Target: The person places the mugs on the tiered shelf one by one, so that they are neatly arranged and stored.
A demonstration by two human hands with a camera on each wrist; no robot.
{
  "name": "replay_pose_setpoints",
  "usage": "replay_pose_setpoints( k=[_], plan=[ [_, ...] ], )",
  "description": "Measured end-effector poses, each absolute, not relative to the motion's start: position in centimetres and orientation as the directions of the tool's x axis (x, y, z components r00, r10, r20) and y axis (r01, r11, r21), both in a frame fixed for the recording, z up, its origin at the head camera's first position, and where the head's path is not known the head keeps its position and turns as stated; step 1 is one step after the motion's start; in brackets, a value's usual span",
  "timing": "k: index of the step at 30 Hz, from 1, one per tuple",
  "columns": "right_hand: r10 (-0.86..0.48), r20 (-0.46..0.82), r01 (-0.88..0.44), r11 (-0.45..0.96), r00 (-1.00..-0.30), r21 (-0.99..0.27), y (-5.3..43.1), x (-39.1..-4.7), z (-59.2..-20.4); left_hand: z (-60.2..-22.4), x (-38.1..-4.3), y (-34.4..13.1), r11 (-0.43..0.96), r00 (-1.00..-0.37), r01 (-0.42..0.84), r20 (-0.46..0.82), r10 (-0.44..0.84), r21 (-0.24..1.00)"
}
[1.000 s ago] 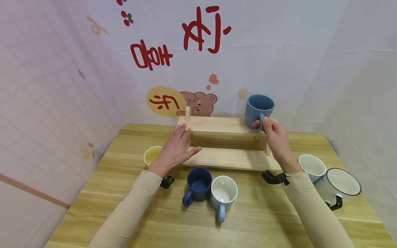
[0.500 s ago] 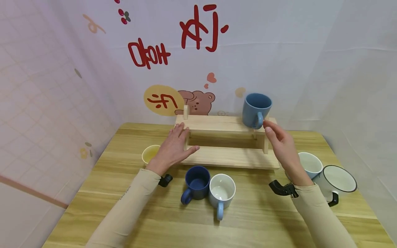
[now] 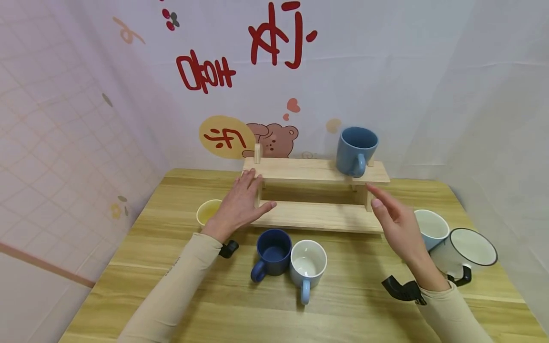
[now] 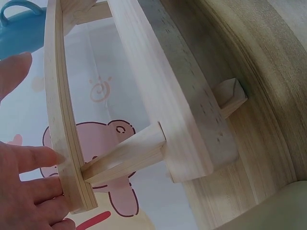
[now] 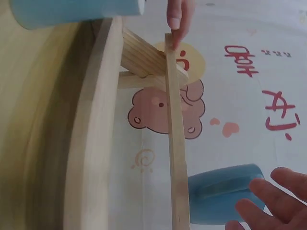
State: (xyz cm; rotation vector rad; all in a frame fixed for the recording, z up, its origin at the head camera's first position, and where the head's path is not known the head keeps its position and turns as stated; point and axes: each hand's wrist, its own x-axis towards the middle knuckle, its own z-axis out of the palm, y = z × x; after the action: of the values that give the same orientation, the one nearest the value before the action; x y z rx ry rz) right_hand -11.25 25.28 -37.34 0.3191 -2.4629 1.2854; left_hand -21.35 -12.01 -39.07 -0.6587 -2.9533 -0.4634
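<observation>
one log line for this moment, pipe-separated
left hand: touching wooden rack | right hand: holding nothing, near blue mug | blue mug: upright atop rack | navy mug: on table

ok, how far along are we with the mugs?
Looks done: blue mug, unheld on the upper shelf. In hand: nothing gripped; left hand touches that shelf's left end, right hand is empty, off the mug. Probably left: navy mug, light-blue mug, yellow cup, pale cup and black-rimmed mug, all on the table.
</observation>
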Motion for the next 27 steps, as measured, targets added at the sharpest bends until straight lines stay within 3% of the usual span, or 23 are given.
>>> replay_pose_setpoints(
  k=[8,20,27],
  plan=[
    [-0.090,0.415,-0.381,0.603,-0.905,-0.700,24.9,-8.8,-38.8,-39.2,-21.5,-11.8,0.863,-0.904,0.427,0.138,0.405,0.270],
    [-0.254,0.349,-0.431,0.517,-0.902,-0.739,24.0,-5.5,-41.3,-39.1,-21.3,-11.8,0.869,-0.907,0.422,0.136,0.399,0.260],
    [-0.405,0.320,-0.492,0.456,-0.856,-0.741,23.5,-4.8,-42.0,-39.0,-21.3,-11.7,0.872,-0.908,0.419,0.122,0.401,0.253]
  ],
)
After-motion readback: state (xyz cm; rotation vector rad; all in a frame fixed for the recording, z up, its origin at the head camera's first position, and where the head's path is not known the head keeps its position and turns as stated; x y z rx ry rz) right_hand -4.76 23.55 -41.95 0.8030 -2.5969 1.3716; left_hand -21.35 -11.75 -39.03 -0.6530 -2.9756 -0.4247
